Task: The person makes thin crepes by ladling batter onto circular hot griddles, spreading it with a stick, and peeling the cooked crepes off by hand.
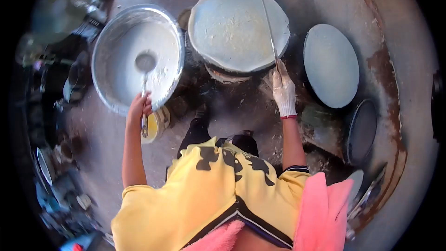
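A ladle [146, 62] is held by its handle in my left hand [139, 106], which is closed round it. Its round bowl is over a wide metal basin [108, 67] of white batter; I cannot tell whether it touches the batter. My right hand [284, 92], in a white knitted glove, is closed on a long thin flat stick [269, 25]. The stick points forward across the right part of a large round pale sheet [232, 28], whose edge looks loose and wavy. What supports the sheet is mostly hidden beneath it.
To the right is a second round pan with a smooth pale surface [331, 65], and nearer me a dark round pan [362, 132]. A small tub with something yellow [153, 125] stands below the basin. Assorted household items crowd the far left.
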Tool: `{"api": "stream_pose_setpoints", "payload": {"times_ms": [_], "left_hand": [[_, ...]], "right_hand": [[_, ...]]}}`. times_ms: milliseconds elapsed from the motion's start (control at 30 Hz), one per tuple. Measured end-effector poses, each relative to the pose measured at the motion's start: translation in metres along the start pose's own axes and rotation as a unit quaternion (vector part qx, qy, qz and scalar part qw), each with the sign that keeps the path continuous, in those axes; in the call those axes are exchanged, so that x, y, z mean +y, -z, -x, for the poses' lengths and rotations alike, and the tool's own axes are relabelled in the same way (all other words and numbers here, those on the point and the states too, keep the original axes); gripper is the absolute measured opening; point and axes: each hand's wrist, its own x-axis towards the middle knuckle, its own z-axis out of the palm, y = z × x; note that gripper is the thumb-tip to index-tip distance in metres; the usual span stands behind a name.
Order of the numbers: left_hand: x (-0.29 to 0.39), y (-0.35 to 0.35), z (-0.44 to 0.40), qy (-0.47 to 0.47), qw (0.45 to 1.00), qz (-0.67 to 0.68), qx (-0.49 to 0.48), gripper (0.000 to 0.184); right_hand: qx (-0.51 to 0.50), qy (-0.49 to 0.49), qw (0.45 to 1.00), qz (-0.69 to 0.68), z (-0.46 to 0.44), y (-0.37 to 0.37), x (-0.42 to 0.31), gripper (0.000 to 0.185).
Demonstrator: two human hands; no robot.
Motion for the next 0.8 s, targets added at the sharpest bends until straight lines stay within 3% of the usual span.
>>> {"api": "stream_pose_setpoints", "payload": {"times_ms": [67,100,267,400,467,500,600,667,733,800], "left_hand": [[-0.054,0.088,-0.105,0.163,0.985,-0.031,0.054,0.015],[-0.061,0.091,-0.122,0.179,0.983,-0.003,0.042,0.018],[-0.057,0.065,-0.193,0.267,0.929,0.228,-0.118,0.018],[-0.035,0.05,-0.18,0.248,0.842,0.421,-0.228,0.02],[-0.02,0.044,-0.151,0.227,0.829,0.451,-0.239,0.019],[-0.011,0.045,-0.136,0.228,0.817,0.465,-0.255,0.019],[0.022,0.046,-0.082,0.2,0.794,0.487,-0.303,0.02],[0.043,0.058,-0.057,0.149,0.848,0.42,-0.288,0.017],[0.089,0.041,0.004,0.105,0.859,0.41,-0.288,0.016],[0.125,0.054,0.014,0.098,0.874,0.356,-0.316,0.016]], "right_hand": [[-0.018,-0.044,0.992,0.12,-0.011,-0.021,-0.02,0.039],[0.019,0.046,0.995,0.083,-0.006,-0.037,-0.012,0.041],[0.002,0.004,0.997,0.074,0.038,-0.059,-0.052,0.048],[-0.03,-0.018,0.998,0.057,0.072,-0.064,-0.084,0.044],[-0.056,-0.026,0.997,0.047,0.083,-0.059,-0.105,0.04],[-0.045,-0.019,0.994,0.094,0.088,-0.055,-0.113,0.039],[0.021,0.065,0.998,-0.009,0.095,-0.058,-0.115,0.039],[-0.036,0.095,0.995,-0.021,0.094,-0.06,-0.14,0.041],[-0.057,0.184,0.981,-0.015,0.093,-0.074,-0.165,0.04],[-0.069,0.271,0.952,-0.126,0.084,-0.097,-0.209,0.035]]}}
